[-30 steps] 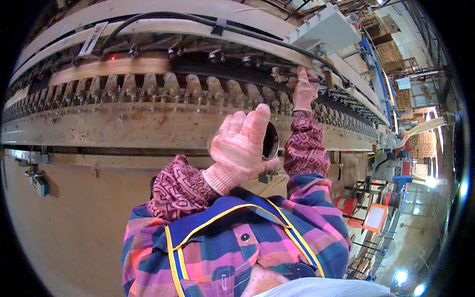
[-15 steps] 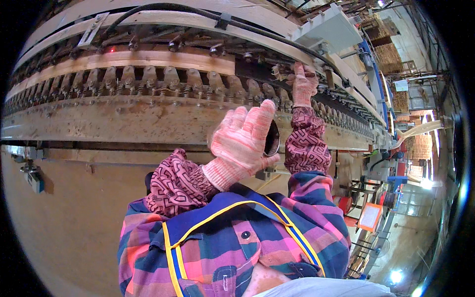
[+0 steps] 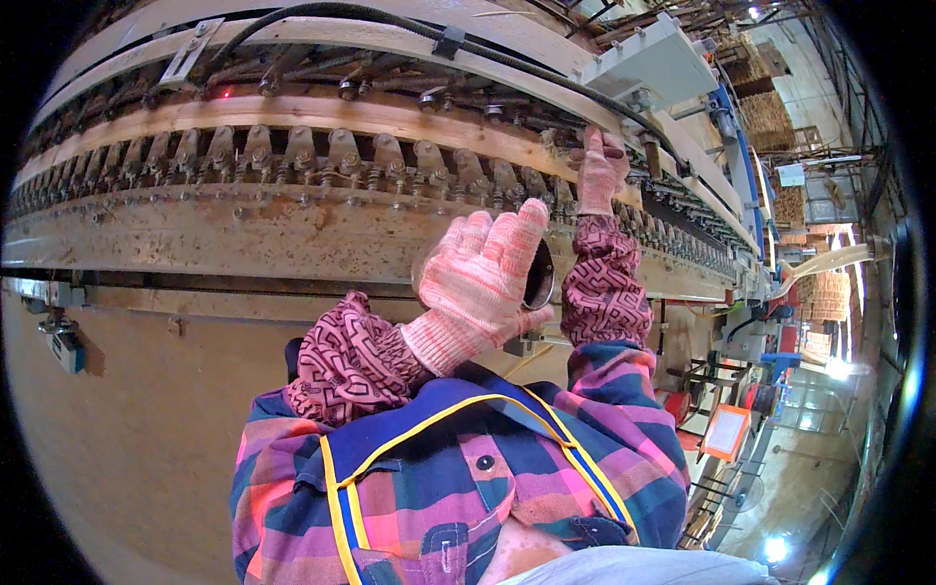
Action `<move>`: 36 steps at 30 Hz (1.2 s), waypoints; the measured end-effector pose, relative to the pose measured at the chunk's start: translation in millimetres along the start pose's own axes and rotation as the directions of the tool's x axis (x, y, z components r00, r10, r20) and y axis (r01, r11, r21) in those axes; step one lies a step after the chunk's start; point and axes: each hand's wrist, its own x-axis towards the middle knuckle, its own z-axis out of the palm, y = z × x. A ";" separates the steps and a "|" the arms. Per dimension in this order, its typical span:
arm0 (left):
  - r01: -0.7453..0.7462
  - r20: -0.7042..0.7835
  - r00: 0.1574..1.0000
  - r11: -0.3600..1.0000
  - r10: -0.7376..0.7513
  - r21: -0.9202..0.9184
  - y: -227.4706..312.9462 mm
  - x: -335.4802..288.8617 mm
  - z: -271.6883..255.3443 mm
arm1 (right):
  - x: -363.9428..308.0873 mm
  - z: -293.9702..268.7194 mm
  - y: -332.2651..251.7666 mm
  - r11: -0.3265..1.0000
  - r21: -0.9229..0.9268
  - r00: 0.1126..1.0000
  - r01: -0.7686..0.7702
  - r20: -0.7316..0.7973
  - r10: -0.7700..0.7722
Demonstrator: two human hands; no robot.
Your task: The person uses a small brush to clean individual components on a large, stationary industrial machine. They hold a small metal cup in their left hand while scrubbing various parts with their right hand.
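Observation:
My left hand (image 3: 478, 283), in a white-and-red knitted glove, lies over a round metal tube (image 3: 539, 279). Its fingers bend over the far side and the thumb is on the near side; the tube's dark open end shows between them. Further off to the right, my right hand (image 3: 599, 174), gloved alike, reaches into the machine above a long pale wooden board (image 3: 380, 115). One finger points up and the others curl at a dark part that is too small to make out. The board lies in a channel behind a row of metal clamps (image 3: 341, 156).
A black hose (image 3: 341, 12) arches along the machine's far side toward a grey metal box (image 3: 648, 63). The machine's brown front beam (image 3: 195, 234) crosses in front of me. At right stand an orange-framed sheet (image 3: 726, 431) and blue machine frames; wood stacks (image 3: 768, 119) are beyond.
The wooden board has slid to the right along the channel, its end passing from left of my right hand to beyond it. Both hands have stayed nearly in place.

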 end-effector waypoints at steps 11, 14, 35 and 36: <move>-0.014 -0.017 1.000 1.000 0.013 -0.008 0.6 1.5 1.2 | -48.7 -9.5 -10.8 0.853 -0.405 0.940 0.329 0.225 -0.256; 0.002 -0.003 1.000 1.000 -0.002 0.001 0.8 2.3 -1.7 | -52.6 -5.0 -24.0 0.746 -0.309 0.789 0.589 0.420 -0.449; 0.002 -0.002 1.000 0.999 -0.002 -0.046 -1.1 4.7 -1.8 | -34.7 -25.0 2.8 0.446 -0.311 0.542 0.839 0.537 -0.646; 0.008 0.014 1.000 0.998 -0.007 -0.059 -1.7 4.7 -2.1 | -29.5 -33.1 9.9 0.315 -0.321 0.449 0.893 0.596 -0.666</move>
